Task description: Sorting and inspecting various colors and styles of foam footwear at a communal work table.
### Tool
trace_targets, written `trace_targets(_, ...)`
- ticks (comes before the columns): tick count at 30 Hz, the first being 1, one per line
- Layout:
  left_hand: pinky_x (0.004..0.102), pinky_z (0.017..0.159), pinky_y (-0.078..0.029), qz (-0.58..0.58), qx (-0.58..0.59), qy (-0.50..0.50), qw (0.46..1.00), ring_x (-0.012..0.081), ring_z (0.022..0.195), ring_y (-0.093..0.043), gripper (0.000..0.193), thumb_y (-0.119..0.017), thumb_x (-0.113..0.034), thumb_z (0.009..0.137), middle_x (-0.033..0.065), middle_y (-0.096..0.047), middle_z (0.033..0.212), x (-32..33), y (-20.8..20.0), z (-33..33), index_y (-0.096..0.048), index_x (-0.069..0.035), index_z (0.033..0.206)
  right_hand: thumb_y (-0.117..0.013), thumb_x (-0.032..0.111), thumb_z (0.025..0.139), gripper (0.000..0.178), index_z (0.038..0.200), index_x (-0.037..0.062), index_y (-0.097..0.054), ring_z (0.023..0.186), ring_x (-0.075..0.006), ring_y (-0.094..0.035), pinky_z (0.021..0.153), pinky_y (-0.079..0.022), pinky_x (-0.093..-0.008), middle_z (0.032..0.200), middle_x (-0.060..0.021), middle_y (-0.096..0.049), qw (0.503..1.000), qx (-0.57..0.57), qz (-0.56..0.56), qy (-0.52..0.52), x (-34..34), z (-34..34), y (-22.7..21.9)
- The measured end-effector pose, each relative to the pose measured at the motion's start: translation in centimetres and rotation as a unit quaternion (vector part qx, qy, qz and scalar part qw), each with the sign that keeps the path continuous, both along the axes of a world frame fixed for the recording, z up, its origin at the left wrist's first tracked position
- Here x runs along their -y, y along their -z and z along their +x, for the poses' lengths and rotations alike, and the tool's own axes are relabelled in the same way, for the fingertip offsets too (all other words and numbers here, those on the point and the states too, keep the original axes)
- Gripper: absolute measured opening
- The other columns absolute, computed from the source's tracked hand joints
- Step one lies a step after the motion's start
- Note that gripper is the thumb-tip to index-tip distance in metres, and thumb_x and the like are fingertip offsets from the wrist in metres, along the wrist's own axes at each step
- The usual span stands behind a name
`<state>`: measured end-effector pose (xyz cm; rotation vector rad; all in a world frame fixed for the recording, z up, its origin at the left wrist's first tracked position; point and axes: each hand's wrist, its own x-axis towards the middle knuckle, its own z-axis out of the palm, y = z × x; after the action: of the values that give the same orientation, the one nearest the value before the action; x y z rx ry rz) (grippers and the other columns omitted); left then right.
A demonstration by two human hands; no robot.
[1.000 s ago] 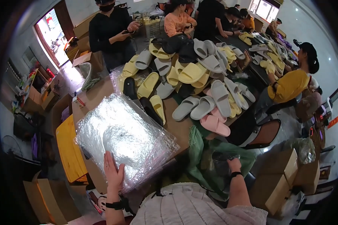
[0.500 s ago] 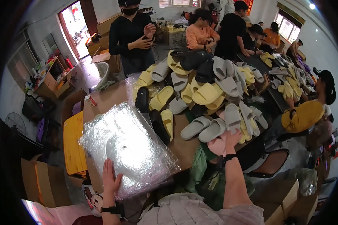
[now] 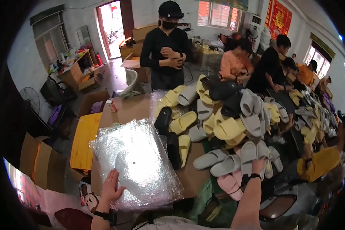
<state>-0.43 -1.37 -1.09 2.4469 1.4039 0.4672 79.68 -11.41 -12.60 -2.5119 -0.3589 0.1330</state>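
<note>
My left hand lies flat on a stack of shiny clear plastic bags, fingers together and thumb out to the side. At the near right of the slipper pile, my right hand is closed on the lower end of a grey slipper, its fingertips partly hidden. Close to its left stands another grey slipper, with a pair of pink slippers lying below. Two grey slippers rest side by side on the cardboard further left.
Yellow, grey and black slippers are heaped across the table. A person in black stands across from me; several others work at the right. A yellow panel and open cartons stand left. A green plastic bag hangs at the near edge.
The whole view has shifted, showing more of the room. My right hand has moved from beside the pink slippers rightward to a grey slipper. My left hand stays on the plastic bags.
</note>
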Motion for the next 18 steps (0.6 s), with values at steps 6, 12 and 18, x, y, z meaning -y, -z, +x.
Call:
trace_targets(6,0.0496,0.114,-0.032,0.036,0.014,0.013,0.999,0.0449,0.140,-0.036,0.079,-0.069,-0.041,0.086,0.0229,-0.040,0.151,-0.1,0.4,0.2,-0.038,0.000,0.146,-0.065,0.015,0.087,0.026,0.102,-0.0069,-0.063,0.093,-0.0415,-0.061,0.081,-0.050,-0.0465,0.097,-0.0218,-0.064,0.994,0.108,0.008,-0.027,1.8,0.3,1.6)
trace_targets(12,0.0502,0.114,-0.031,0.027,0.018,-0.008,0.999,0.0444,0.140,-0.035,0.079,-0.068,-0.042,0.086,0.0230,-0.039,0.152,0.8,0.3,-0.7,-0.038,0.001,0.146,-0.066,0.009,0.088,0.022,0.101,-0.0077,-0.061,0.086,-0.0307,-0.062,0.075,-0.048,-0.0390,0.094,-0.0178,-0.065,0.976,0.113,0.180,-0.055,0.5,-7.0,-1.7)
trace_targets(18,0.0504,0.113,-0.033,0.042,0.014,-0.004,0.999,0.0440,0.140,-0.036,0.076,-0.069,-0.043,0.086,0.0249,-0.040,0.150,0.5,0.3,-0.8,-0.043,0.001,0.142,-0.065,0.006,0.090,0.020,0.107,-0.0034,-0.063,0.089,-0.0164,-0.062,0.078,-0.050,-0.0312,0.097,-0.0083,-0.066,0.878,-0.022,0.447,-0.171,-1.0,-21.3,-9.7)
